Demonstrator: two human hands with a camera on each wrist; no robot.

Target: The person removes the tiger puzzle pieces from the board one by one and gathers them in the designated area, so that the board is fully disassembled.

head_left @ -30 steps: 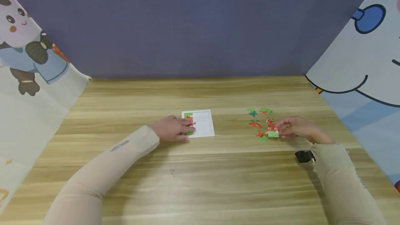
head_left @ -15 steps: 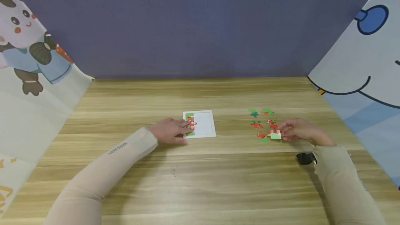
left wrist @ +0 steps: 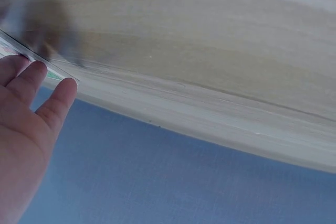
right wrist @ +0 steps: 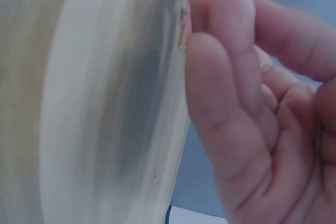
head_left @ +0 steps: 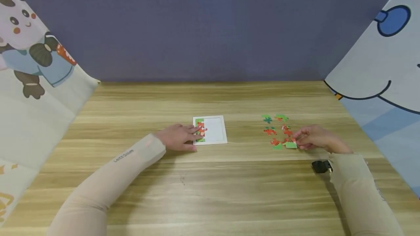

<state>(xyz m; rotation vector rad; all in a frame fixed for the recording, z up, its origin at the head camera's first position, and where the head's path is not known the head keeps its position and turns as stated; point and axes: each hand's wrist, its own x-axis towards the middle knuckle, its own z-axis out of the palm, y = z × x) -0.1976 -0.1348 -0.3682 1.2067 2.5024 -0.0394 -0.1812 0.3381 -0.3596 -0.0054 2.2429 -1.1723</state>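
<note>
My left hand (head_left: 177,137) lies with its fingers spread over the left side of a white square puzzle tray (head_left: 224,130). Joined orange-and-green jigsaw pieces (head_left: 201,122) fill the tray's left strip, partly under the fingers. The left wrist view has these fingertips at the tray's edge. On the right, my right hand (head_left: 315,138) pinches the right edge of a green-and-orange jigsaw piece (head_left: 290,145), low over the table. In the right wrist view a pinkish bit of jigsaw piece (right wrist: 185,31) shows beside the fingertips; the rest is hidden behind them.
Several loose jigsaw pieces lie in two columns left of the right hand, among them a dark green one (head_left: 267,119) and an orange one (head_left: 269,131). A black device (head_left: 321,166) sits at the right wrist. A dark panel (head_left: 210,28) stands behind the wooden table (head_left: 210,192).
The piece in my right hand has gone from tilted to nearly flat and sits slightly lower, nearer the front of its column. My left hand stays on the tray.
</note>
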